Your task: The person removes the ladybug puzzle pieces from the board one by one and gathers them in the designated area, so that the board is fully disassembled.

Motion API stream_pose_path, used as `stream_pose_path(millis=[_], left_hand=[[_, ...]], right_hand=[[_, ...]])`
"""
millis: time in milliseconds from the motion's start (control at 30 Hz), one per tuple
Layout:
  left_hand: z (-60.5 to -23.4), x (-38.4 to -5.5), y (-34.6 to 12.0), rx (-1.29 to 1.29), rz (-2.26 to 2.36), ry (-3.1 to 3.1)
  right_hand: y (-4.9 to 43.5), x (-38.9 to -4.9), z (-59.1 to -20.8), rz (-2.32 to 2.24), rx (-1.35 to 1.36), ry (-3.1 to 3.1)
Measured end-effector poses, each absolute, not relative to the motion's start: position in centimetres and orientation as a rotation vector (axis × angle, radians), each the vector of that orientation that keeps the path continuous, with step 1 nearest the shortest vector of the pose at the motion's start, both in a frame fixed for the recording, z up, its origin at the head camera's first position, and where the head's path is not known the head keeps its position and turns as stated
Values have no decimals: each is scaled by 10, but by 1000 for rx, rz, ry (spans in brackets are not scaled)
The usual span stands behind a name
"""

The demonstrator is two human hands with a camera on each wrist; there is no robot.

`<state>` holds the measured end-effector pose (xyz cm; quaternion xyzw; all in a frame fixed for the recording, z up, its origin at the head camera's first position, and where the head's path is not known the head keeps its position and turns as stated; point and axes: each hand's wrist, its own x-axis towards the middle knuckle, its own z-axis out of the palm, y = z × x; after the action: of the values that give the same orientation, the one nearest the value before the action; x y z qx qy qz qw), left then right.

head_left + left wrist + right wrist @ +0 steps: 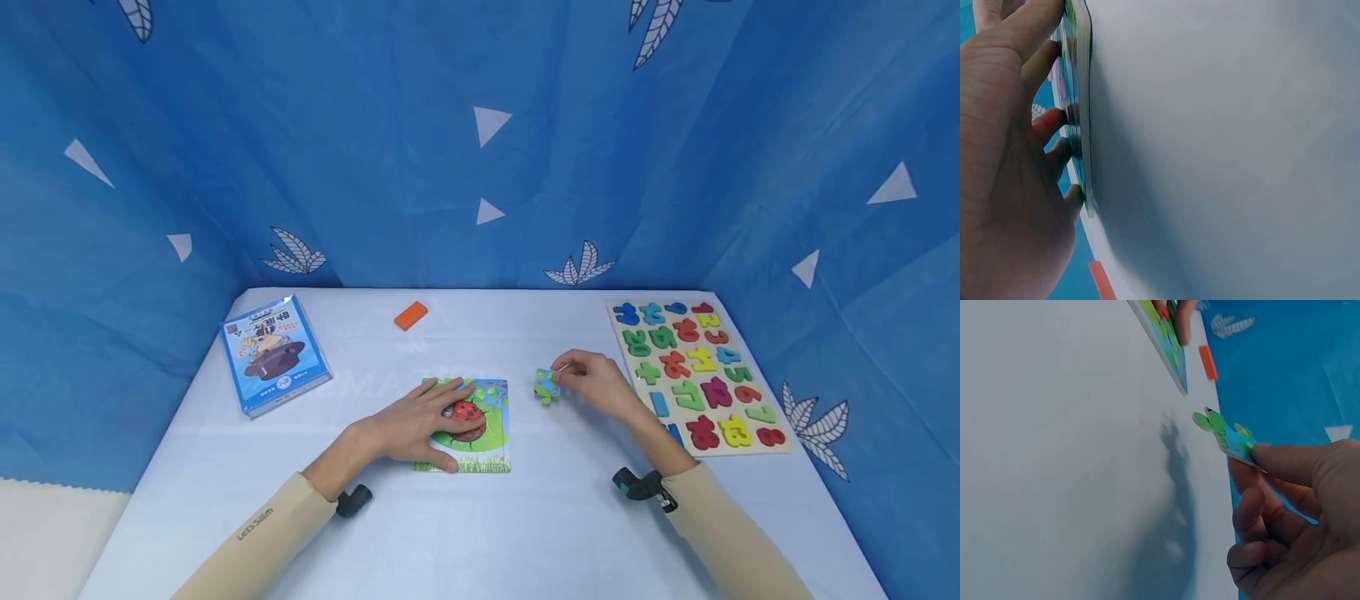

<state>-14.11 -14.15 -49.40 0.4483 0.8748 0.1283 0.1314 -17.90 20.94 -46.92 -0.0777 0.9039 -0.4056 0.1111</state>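
A square ladybug jigsaw puzzle [491,446] with a green and blue picture lies in the middle of the white table. My left hand [423,423] rests across its left part with fingers spread, covering some of the ladybug; in the left wrist view the fingertips [1072,147] touch the puzzle's face. To the right of it, my right hand [596,383] pinches a green and blue puzzle piece [547,386] between thumb and finger. The right wrist view shows that piece [1225,434] raised off the table, its shadow falling on the white surface below, with the other fingers curled beneath.
A blue game box [273,354] stands at the back left. Behind the puzzle is a small orange block [410,316]. On the right lies a number board [648,312] with colourful digits. Blue curtains [420,183] enclose the back and sides of the table.
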Motion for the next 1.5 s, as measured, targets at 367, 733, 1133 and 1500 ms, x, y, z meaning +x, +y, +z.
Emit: stream_pose_path(millis=[367,733,1133,1500], left_hand=[[-498,-141,-142,1296,364,2542],[-497,-140,-143,1271,361,2533],[-498,-142,-144,1318,362,2541],[-500,-142,-145,1280,345,2546]], right_hand=[[246,-197,-465,-969,-208,2698],[260,-196,-465,-879,-242,2692],[269,-198,-464,-775,-244,2706],[273,-200,-464,-707,-278,2707]])
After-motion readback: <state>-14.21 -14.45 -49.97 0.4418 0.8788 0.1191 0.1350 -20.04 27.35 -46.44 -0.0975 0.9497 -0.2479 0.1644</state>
